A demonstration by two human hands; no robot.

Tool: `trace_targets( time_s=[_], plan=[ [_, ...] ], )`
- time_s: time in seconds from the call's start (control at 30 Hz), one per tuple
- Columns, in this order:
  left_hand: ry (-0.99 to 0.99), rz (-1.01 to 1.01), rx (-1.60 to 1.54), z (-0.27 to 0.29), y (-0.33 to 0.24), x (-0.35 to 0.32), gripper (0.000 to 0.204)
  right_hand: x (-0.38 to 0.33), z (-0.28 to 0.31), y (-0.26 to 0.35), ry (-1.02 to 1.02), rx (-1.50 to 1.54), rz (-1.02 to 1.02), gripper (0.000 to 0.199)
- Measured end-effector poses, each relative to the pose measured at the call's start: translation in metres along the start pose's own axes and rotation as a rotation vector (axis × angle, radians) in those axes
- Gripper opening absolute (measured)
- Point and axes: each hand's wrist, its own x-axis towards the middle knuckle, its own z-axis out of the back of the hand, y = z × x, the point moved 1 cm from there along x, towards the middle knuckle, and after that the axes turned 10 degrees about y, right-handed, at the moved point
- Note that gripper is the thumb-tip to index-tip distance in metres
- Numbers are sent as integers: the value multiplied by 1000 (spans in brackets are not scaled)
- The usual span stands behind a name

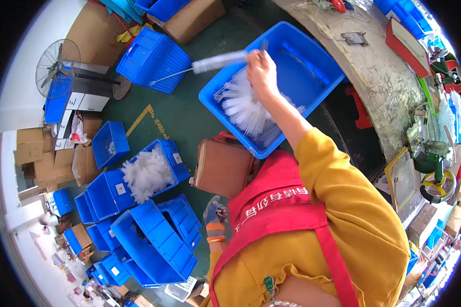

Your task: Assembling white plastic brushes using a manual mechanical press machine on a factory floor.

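My right hand (262, 70) is closed around one end of a white bottle brush (217, 62), over a large blue tub (312, 64). The brush's thin wire stem points left, past the tub's edge. Beneath my hand and wrist, a heap of similar white-bristled brushes (245, 110) lies in the tub, partly hidden by my forearm. Down beside the red apron (271, 202), my left hand (216, 214) wears a grey glove with an orange cuff. Its fingers are curled; what they hold, if anything, is too small to make out.
A brown padded stool (221, 166) stands between me and the tub. To the left are stacked blue crates (153, 240), a crate of white brushes (147, 175), and a standing fan (59, 69). A worn workbench (361, 66) with a hand-wheel machine (435, 153) runs along the right.
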Motion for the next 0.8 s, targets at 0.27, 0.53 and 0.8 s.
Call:
trace_targets(
  time_s=[0.27,0.53,0.8],
  plan=[
    [797,-224,119,-208,-80,28,40,-96,73,40,120,516,-429,21],
    [1278,79,-47,-370,-42,7,22,-129,197,75,-266,170,-235,20],
    [1385,488,173,-503,77,-29,18,-165,353,81,-607,-273,-95,15]
  ],
)
